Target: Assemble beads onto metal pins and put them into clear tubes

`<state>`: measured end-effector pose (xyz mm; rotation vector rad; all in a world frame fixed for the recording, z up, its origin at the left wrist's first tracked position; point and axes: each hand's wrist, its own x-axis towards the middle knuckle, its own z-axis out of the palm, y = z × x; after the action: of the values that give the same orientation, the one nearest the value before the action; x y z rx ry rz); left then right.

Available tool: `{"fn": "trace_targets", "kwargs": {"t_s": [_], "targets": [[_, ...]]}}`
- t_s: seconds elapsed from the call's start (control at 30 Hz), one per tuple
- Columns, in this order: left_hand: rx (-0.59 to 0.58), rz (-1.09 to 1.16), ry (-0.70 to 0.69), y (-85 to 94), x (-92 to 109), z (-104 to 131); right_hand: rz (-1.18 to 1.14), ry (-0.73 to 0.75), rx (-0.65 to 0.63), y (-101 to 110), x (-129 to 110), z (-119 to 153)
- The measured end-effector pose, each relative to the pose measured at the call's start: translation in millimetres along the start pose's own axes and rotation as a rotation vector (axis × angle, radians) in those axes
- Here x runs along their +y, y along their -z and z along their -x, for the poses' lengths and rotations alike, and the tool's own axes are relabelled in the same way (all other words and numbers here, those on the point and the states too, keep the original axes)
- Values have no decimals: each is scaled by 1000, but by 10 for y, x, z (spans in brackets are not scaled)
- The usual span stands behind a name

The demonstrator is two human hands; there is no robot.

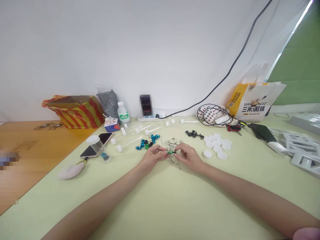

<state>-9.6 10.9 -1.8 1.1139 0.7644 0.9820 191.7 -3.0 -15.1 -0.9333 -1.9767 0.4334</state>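
Observation:
Over the middle of the table, my left hand [155,158] pinches a small green-and-black part [170,152], which seems to sit on a thin metal rod; its exact kind is too small to tell. The fingertips of my right hand [188,156] close on its dark right end. Thin metal rods [172,142] lie in a loose pile just behind and under the hands. Left of the pile are small blue parts [142,144], with some green and black ones among them. Small black parts [194,134] lie behind my right hand, and round white caps [217,143] are spread to its right.
Clear capped tubes [130,143] lie at the back left. A clear jar [96,146] stands by a phone [87,152]. Along the wall are a striped bag [77,111], a bottle [123,113], a power strip [150,118] and a paper bag [252,103]. White plastic frames [297,146] lie right.

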Motion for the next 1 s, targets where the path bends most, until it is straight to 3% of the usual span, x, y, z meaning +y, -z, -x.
{"fn": "trace_targets", "kwargs": {"t_s": [1.0], "targets": [[14,-1,-6,-11,6,5,-5,-34,-3,-2,5,9]]}}
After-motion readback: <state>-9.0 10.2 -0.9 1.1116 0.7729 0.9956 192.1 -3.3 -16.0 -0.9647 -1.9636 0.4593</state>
